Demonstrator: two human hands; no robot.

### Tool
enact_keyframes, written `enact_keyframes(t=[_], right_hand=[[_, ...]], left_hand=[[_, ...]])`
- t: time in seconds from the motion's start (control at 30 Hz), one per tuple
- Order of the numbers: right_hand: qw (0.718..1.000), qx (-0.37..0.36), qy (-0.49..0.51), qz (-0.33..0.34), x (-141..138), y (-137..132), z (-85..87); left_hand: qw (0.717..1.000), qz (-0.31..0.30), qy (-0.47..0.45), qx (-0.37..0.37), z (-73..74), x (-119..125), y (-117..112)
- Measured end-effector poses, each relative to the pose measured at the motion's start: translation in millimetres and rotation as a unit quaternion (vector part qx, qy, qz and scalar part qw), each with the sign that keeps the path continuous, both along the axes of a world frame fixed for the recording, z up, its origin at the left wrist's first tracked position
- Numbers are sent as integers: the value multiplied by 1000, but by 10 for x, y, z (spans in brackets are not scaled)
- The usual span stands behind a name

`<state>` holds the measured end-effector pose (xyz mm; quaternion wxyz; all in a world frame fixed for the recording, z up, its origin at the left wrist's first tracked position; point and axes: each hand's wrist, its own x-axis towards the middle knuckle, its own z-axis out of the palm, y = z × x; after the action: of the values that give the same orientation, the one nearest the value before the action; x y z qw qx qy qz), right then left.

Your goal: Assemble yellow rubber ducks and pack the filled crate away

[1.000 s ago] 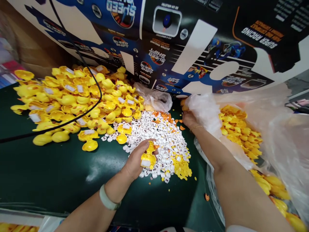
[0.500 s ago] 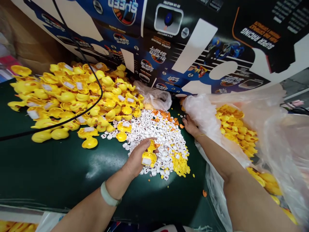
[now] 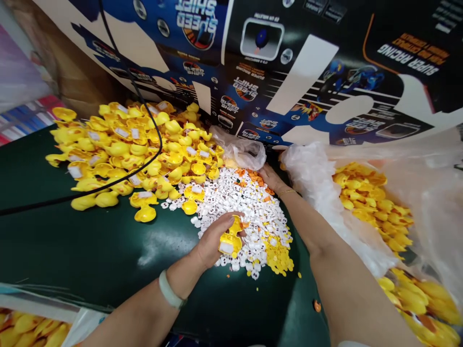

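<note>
**A:** What is the left hand (image 3: 213, 246) holding?

**B:** A glossy yellow rubber duck (image 3: 230, 242) with a white rectangular label on it. Its fingers (image 3: 226, 222) are curled and clamped around the duck, just above a heap of small white plastic pieces with dark marks (image 3: 238, 212). The duck is pressed against the near part of that heap.

**A:** And the right hand (image 3: 271, 177)?

**B:** It is at the far edge of the white heap, beside a crumpled clear plastic bag (image 3: 307, 178). Its fingers are partly hidden, so I can't tell whether they are apart or together.

**A:** What else is on the dark green tabletop (image 3: 90, 250)?

**B:** A large mound of yellow rubber ducks (image 3: 123, 154), many with white labels, plus orange bits (image 3: 248, 176) and small yellow pieces (image 3: 278, 255) on the white heap.

**A:** Any readable writing?

**B:** The duck labels are too small, but an upside-down blue-and-black printed sheet (image 3: 300, 72) reads "SPEED SHIFT" and "SUPER RACING".
</note>
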<state>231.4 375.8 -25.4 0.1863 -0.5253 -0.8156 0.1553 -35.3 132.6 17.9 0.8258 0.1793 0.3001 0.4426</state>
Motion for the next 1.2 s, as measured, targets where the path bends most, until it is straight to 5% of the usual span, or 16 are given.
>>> enact_keyframes(t=[0.27, 0.53, 0.9, 1.07, 1.2], right_hand=[[996, -29, 36, 79, -474, -218, 11], [991, -89, 54, 90, -837, -460, 115], [957, -210, 113, 166, -1405, -1141, 458], [949, -151, 153, 229, -1474, -1194, 529], [981, -51, 156, 103, -1360, -892, 437]], left_hand=[[1000, -11, 7, 13, -3, 35, 17], [997, -51, 21, 47, -17, 55, -9], [965, -217, 75, 128, 25, 13, -71], [962, -224, 83, 133, 69, -6, -81], [954, -212, 114, 177, 63, -12, -62]])
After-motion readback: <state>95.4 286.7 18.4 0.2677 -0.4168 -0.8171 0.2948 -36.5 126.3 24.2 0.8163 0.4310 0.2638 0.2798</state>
